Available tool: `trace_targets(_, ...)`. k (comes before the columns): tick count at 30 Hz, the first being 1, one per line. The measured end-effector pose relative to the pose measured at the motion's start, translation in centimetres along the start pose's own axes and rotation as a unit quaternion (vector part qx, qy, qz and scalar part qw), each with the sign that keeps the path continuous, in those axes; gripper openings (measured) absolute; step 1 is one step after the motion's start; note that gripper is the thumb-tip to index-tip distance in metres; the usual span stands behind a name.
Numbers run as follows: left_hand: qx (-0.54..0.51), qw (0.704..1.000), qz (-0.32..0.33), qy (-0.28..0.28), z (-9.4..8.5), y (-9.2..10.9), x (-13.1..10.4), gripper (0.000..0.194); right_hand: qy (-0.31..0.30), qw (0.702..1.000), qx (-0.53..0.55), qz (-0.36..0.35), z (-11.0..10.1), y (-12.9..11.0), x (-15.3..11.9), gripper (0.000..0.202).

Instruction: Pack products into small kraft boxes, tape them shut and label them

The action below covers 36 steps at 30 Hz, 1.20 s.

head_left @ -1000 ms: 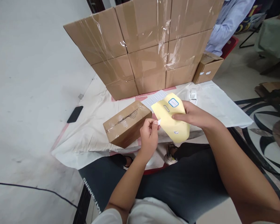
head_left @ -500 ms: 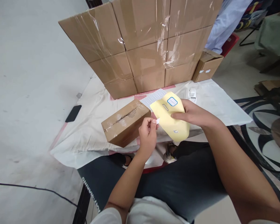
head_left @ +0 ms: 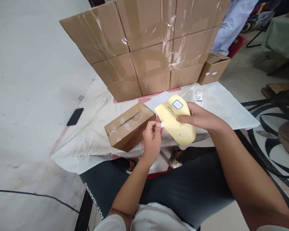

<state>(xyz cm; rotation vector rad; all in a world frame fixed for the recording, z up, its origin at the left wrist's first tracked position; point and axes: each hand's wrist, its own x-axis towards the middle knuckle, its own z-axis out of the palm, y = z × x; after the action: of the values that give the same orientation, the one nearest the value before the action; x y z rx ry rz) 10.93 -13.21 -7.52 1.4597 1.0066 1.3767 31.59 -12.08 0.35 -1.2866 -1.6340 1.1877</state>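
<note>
My right hand (head_left: 197,117) grips a curved yellow sticker backing sheet (head_left: 183,128) by its right side, thumb on top. On that sheet sit a blue-bordered white label (head_left: 177,104) and a couple of smaller marks or stickers. Between the thumb and finger of my left hand (head_left: 153,136) is pinched a small white sticker (head_left: 162,124), close to the sheet's left edge. Just left of that hand, a taped cardboard box (head_left: 130,126) lies on the covered table. A patterned sheet of small labels (head_left: 157,101) lies behind the box, partly hidden by the yellow sheet.
A wall of taped cardboard boxes (head_left: 151,54) stands at the back of the table (head_left: 91,138). A smaller box (head_left: 214,68) with two labels sits at the right. There are a black phone-like object (head_left: 75,116) at left and a white tape dispenser (head_left: 197,96). Behind is a person's sleeve (head_left: 233,24).
Hardly anything differs. Both hands keep their hold on the sticker and the yellow sheet, and the view has shifted very slightly.
</note>
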Motion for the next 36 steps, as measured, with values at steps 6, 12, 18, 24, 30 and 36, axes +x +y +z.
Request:
trace_targets(6, 0.002, 1.0, -0.002, 0.004, 0.0, -0.2, 0.0, 0.032, -0.001, 1.0, 0.002, -0.006, 0.0, 0.0, 0.1, 0.028)
trace_targets(12, 0.006, 1.0, -0.004, 0.008, -0.1, -0.2, 0.1, 0.032, 0.003, 1.0, -0.005, -0.002, -0.1, -0.1, 0.1, 0.029)
trace_targets(18, 0.0, 1.0, -0.008, 0.027, -0.8, -0.2, 0.3, 0.033, 0.017, 1.0, -0.01, -0.002, -0.2, -0.4, 0.0, 0.027)
trace_targets(24, 0.032, 0.981, 0.171, -0.081, -1.6, -0.1, 0.2, 0.031, 0.01, 1.0, -0.001, -0.012, 0.0, 0.1, 0.2, 0.026)
trace_targets(30, 0.082, 0.968, 0.201, -0.125, -1.7, -0.8, 0.2, 0.033, 0.014, 0.999, 0.033, -0.005, 0.0, 0.3, 0.3, 0.029)
trace_targets(36, 0.062, 0.986, 0.14, -0.064, -1.2, -1.2, 0.5, 0.026, 0.132, 0.986, 0.066, 0.073, -1.9, 5.1, 4.4, 0.034)
